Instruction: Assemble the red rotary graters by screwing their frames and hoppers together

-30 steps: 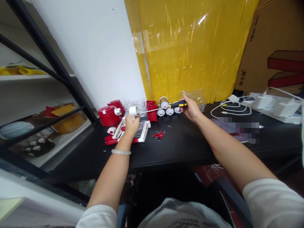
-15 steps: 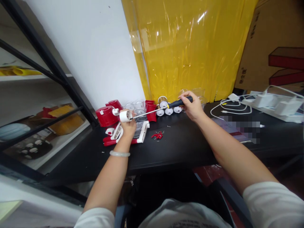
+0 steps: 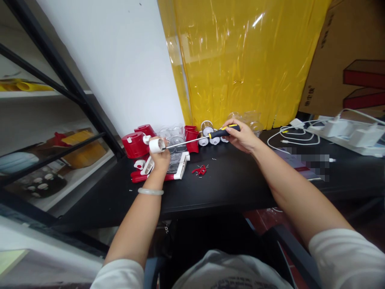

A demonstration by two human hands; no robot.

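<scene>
My left hand (image 3: pixel 161 158) is closed round a small white plastic cylinder (image 3: pixel 155 145), held up over a red and white plastic frame (image 3: pixel 181 170) on the black table (image 3: pixel 234 184). My right hand (image 3: pixel 242 136) grips the black and yellow handle of a screwdriver (image 3: pixel 207 137). Its metal shaft runs left and its tip sits in the open end of the white cylinder. A pale bangle is on my left wrist.
Red plastic pots (image 3: pixel 134 145) and clear cups stand by the wall. Small red parts and screws (image 3: pixel 200 170) lie mid-table. White and gold spools (image 3: pixel 207 127) sit at the yellow plastic sheet (image 3: pixel 240 60). White chargers and cables (image 3: pixel 337 132) lie right. A black shelf rack (image 3: pixel 60 120) is left.
The white cylinder moved slightly left and lower in my left hand. My right hand shifted on the handle, and the screwdriver stayed against the cylinder's end.
</scene>
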